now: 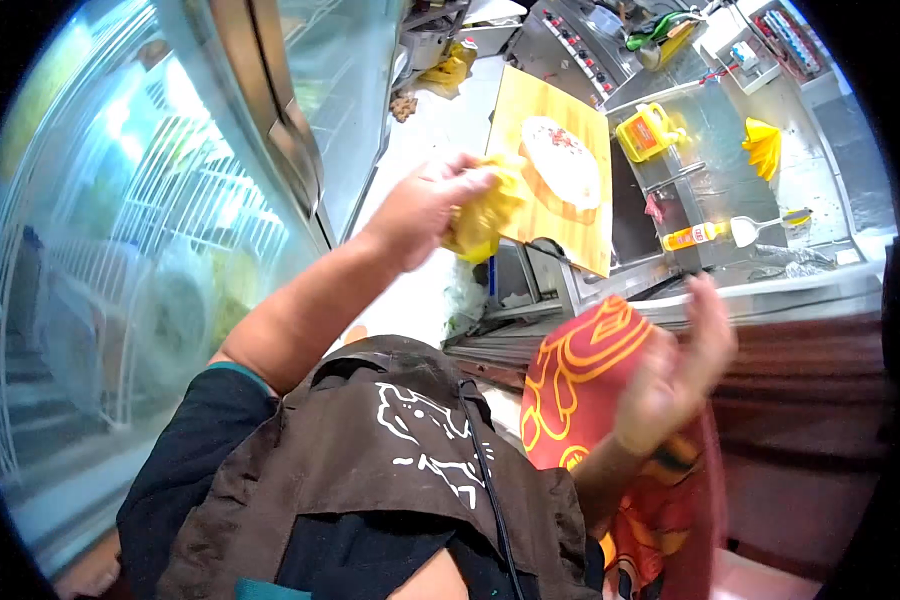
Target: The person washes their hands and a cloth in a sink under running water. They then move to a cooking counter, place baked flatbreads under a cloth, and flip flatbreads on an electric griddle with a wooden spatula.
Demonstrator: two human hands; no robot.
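My left hand (425, 205) is closed around a crumpled, see-through yellow plastic bag (488, 215), the thumb pressed on top. The bag is held near the left edge of a wooden cutting board (598, 235). On that board lies a white oval item (560, 165) with red bits scattered over it; I cannot tell if it is a plate or food. My right hand (670, 370) is raised, blurred by motion, fingers stretched and nothing visible in it. It is in front of a red cloth with yellow patterns (580, 375).
A glass-doored fridge (170, 200) with wire shelves stands at left. Right of the board, a metal counter holds a yellow jug (645, 132), a sauce bottle (695, 236), a white spatula (745, 231) and a folded yellow item (763, 148). Control knobs (580, 55) line the back.
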